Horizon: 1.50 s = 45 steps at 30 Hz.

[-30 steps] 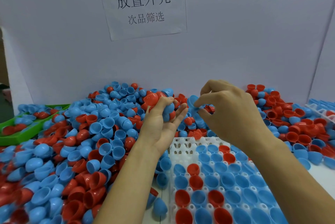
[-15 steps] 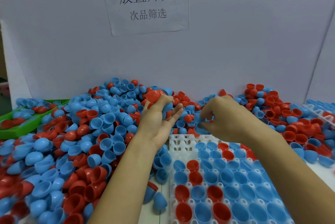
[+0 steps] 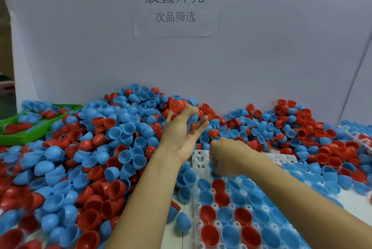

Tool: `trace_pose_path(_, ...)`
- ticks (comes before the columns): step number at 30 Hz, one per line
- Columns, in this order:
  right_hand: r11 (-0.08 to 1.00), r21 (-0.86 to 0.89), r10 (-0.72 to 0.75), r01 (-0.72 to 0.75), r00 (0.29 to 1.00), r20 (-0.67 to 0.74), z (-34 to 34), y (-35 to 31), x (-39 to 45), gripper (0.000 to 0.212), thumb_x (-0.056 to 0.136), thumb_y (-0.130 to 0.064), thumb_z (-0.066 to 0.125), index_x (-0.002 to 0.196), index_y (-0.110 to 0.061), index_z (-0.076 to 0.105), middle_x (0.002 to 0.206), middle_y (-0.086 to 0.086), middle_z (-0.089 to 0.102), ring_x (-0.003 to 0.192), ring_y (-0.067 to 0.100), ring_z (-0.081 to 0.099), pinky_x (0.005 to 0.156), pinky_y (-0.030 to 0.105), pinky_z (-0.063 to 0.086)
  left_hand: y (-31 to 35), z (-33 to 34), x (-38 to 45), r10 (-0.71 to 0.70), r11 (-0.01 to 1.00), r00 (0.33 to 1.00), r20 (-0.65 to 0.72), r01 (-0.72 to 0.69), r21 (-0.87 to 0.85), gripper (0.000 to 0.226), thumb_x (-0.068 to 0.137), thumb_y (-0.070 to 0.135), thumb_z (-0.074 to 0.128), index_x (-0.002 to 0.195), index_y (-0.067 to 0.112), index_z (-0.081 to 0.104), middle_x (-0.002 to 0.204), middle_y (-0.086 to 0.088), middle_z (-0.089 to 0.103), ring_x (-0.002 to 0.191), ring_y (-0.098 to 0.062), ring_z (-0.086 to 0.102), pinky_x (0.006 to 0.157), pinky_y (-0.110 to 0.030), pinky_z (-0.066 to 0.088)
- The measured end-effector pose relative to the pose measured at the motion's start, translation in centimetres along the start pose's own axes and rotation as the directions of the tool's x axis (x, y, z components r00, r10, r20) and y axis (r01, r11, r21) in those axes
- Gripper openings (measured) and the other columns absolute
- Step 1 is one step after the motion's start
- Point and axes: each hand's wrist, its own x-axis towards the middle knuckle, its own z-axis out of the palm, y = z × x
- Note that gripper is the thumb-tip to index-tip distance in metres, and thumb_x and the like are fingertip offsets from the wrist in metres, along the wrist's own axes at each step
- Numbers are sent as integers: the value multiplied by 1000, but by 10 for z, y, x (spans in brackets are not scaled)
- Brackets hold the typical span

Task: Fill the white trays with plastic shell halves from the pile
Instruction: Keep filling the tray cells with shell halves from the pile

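A big pile of red and blue plastic shell halves (image 3: 112, 148) covers the table from the left to the back wall. My left hand (image 3: 181, 127) is raised over the pile, palm up, and holds a stack of red and blue shells (image 3: 179, 107) between thumb and fingers. A white tray (image 3: 199, 160) lies in front of me, most cups filled with shells. My right hand (image 3: 225, 158) is down at the tray's far rows, fingers curled downward over a cup; whatever it pinches is hidden under the fingers.
A green tray (image 3: 26, 138) with shells sits at the far left. Another white tray (image 3: 354, 134) with shells lies at the right edge. More shells (image 3: 302, 127) are heaped behind the tray. A grey partition with a paper sign (image 3: 174, 3) closes the back.
My right hand dropped from beside the left hand's stack down to the far rows of the white tray. My left hand stayed raised with its shells.
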Motion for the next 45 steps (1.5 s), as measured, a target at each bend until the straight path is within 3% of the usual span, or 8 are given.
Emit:
trace_pose_path(3,999,46,11,-13,999,53,-2,1,2,29,85,-19,72,63,-16,54,67,-1,55,58,16,50,57,31,48,1,1,0,4,1000,1000,2,-4,3,11,89,3,65,90,11,58,112,-14,54,100,-29,66,82,-36,62)
trace_pose_path(6,995,96,2,-12,995,103,-6,6,0,14,90,-19,68,88,-7,75,84,3,72,75,20,67,75,32,59,1,0,0,7,1000,1000,11,-7,-7,11,88,2,65,90,11,57,108,-12,56,96,-28,67,82,-36,62)
trace_pose_path(13,940,342,85,-7,973,-213,-36,26,-24,21,95,-14,57,97,-6,76,98,11,75,89,30,71,82,42,60,-6,-3,2,-49,991,999,14,46,126,15,87,0,66,88,12,59,97,-10,59,85,-24,64,75,-32,61)
trace_pose_path(17,822,545,127,166,879,-460,-55,31,-55,18,95,-33,61,111,-40,67,93,-18,70,79,3,69,72,17,56,-15,0,1,-56,971,998,10,52,231,23,84,-6,69,86,16,63,89,-7,61,78,-17,61,69,-28,58)
trace_pose_path(25,775,608,153,172,883,-445,-53,37,-64,25,97,-39,56,122,-39,58,91,-23,61,79,5,68,69,18,56,-31,16,-5,-15,866,988,156,-65,496,38,81,-7,73,106,20,64,89,-6,65,80,-18,65,73,-31,56)
trace_pose_path(33,660,732,237,171,877,-418,-47,47,-60,15,94,-39,62,103,-30,70,79,-9,75,73,2,72,73,24,60,-31,19,-10,-132,942,961,241,47,331,29,87,5,71,115,9,62,108,-12,65,93,-23,63,79,-32,57)
trace_pose_path(38,663,742,329,101,851,-409,-42,44,-54,27,93,-47,60,91,-24,74,68,-12,73,68,-1,69,62,13,51,-28,20,-11,-160,982,976,145,142,127,20,73,14,78,90,14,68,103,-13,65,83,-20,63,68,-27,58)
trace_pose_path(45,511,844,284,165,894,-347,-40,41,-53,8,92,-35,64,98,-30,62,75,-3,76,69,7,73,76,31,60,-28,19,-8,-121,991,988,98,114,76,20,69,14,77,87,13,67,104,-14,63,89,-19,64,69,-26,58)
